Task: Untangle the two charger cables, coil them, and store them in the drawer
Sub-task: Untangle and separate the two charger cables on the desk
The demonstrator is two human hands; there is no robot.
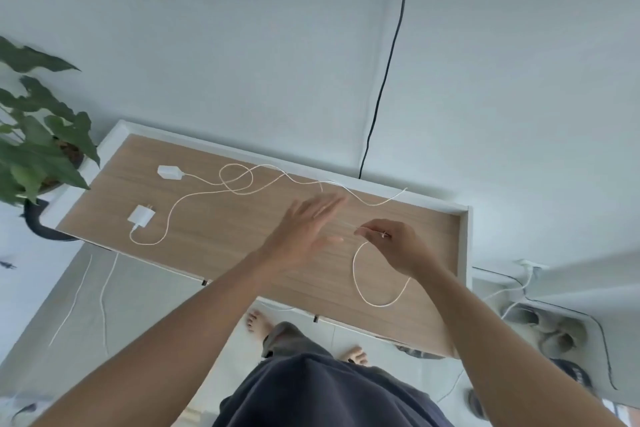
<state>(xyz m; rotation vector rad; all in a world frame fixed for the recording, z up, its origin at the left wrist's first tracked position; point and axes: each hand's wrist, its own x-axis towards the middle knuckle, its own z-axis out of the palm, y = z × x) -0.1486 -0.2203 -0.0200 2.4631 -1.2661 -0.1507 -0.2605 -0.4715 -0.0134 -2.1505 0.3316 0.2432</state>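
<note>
head view: at centre right the right hand (388, 246) pinches a cable (356, 284) near its end, and a loop of it hangs onto the tabletop (221, 253) at lower right. the left hand (304, 232) is blurred, flat and spread at mid frame, grasping nothing. at upper left two plugs (142, 217) lie apart, and their cords cross in a knot (237, 178) at upper centre. no drawer can be made out. judging from this, pulling on the pinched end could tighten that knot, since both cords run through it. a hard tug might also drag a plug along the top or off its edge, or the loop could snag on the raised rim (464, 246) at right.
</note>
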